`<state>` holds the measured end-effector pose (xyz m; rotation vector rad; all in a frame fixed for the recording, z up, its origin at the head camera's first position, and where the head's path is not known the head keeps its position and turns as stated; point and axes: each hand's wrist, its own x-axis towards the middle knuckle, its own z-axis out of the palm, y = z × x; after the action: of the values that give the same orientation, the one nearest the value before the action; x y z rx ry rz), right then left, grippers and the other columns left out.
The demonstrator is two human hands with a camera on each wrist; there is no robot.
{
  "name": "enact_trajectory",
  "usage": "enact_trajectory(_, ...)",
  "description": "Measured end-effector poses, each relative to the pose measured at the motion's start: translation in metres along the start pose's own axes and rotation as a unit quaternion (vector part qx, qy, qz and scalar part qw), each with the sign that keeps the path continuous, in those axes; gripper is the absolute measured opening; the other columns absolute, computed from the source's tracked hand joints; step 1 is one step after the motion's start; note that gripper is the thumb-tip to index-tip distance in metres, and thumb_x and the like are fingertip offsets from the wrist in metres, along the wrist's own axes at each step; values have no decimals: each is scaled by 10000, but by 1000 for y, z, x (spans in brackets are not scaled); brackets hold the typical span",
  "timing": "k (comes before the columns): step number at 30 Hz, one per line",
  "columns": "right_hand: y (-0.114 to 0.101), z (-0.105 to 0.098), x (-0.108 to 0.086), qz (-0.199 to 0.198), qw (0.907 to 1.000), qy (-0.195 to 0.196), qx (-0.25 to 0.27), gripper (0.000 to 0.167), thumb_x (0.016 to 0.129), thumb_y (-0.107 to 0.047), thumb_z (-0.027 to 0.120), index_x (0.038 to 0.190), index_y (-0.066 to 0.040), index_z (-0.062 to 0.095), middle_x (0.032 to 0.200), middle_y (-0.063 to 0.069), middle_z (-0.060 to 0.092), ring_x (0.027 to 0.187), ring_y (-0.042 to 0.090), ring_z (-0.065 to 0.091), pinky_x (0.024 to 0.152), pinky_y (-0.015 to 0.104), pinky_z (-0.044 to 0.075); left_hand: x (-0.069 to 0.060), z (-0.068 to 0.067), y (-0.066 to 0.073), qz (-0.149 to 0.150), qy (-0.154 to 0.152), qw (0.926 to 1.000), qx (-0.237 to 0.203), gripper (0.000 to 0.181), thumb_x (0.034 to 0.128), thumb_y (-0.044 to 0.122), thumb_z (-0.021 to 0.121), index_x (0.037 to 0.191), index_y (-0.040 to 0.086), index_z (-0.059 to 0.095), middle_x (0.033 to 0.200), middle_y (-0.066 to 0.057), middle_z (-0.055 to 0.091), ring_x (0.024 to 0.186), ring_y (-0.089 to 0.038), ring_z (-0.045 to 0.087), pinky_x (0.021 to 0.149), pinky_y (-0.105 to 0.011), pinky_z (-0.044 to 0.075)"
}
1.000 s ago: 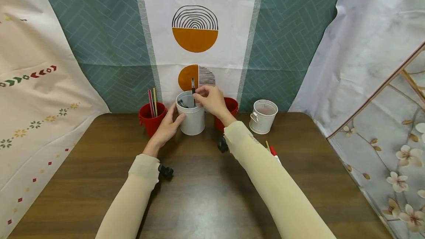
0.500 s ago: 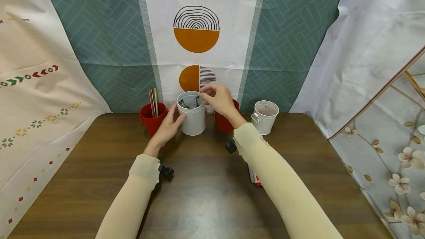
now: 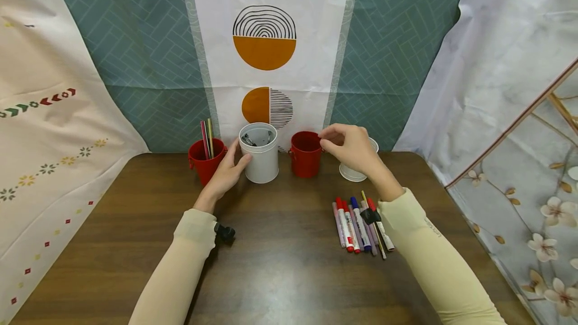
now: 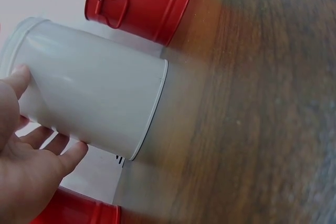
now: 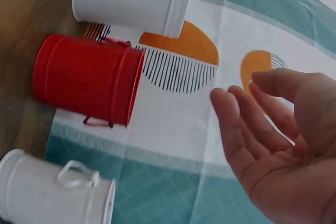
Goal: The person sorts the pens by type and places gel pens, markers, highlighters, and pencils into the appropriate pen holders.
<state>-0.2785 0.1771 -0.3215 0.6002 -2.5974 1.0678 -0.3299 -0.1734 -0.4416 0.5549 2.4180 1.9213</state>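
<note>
My left hand [image 3: 227,173] holds the side of a tall white metal bucket [image 3: 263,166], thumb on one side and fingers on the other, as the left wrist view shows. Several dark, slim pen-like items [image 3: 248,140] lean inside that bucket; their lower parts are hidden. To the right, my right hand [image 3: 353,148] hangs in the air with loosely bent fingers and nothing between them. It is near the rim of a red bucket [image 3: 305,160] and partly covers a smaller white bucket [image 3: 352,173] behind it.
Another red bucket [image 3: 205,168] with several coloured sticks [image 3: 207,139] stands left of my left hand. Several markers and pens [image 3: 354,224] lie side by side on the wooden table [image 3: 280,265], below my right hand. A patterned cloth [image 3: 311,54] hangs behind the buckets.
My right hand has let go of a dark pen, which now leans inside the tall white bucket, and has moved right past the red bucket. My left hand stays on the white bucket.
</note>
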Motion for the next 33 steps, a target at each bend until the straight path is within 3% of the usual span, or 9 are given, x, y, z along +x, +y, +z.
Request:
enact_trajectory(11, 20, -17, -49, 278, 9984, -198, -453, 154, 994, -167, 747, 1125, -99, 791, 1063, 53, 796, 913, 249, 784, 828, 475, 638, -4, -1, 14, -109, -66, 9999, -58, 763, 1101, 162, 576, 1703, 57, 119, 1774, -167, 129, 1643, -349, 86, 1310, -589, 123)
enact_trajectory(14, 24, -14, -58, 320, 9981, -177, -486, 165, 983, -154, 757, 1126, -79, 790, 1035, 62, 804, 887, 247, 786, 801, 466, 643, -3, -2, 11, -125, -65, 9999, -48, 763, 1102, 161, 574, 1704, 61, 116, 1776, -157, 125, 1645, -340, 82, 1314, -578, 122)
enact_trajectory(23, 31, 3, -82, 501, 9972, -216, -515, 158, 965, -128, 772, 1107, -61, 786, 962, 51, 797, 820, 211, 750, 747, 391, 638, 9, -4, -20, -9, 3, 9999, 112, 766, 1112, 237, 566, 1722, 190, 105, 1785, -52, 129, 1649, -257, 93, 1321, -530, 146)
enact_trajectory(33, 37, 34, -102, 568, 9923, -648, -889, 148, 918, -99, 802, 1048, -33, 775, 860, 3, 765, 784, 161, 710, 703, 382, 603, 7, -4, -18, 122, 3, 9998, 138, 763, 1111, 268, 571, 1721, 187, 120, 1781, -62, 149, 1646, -262, 114, 1313, -569, 153)
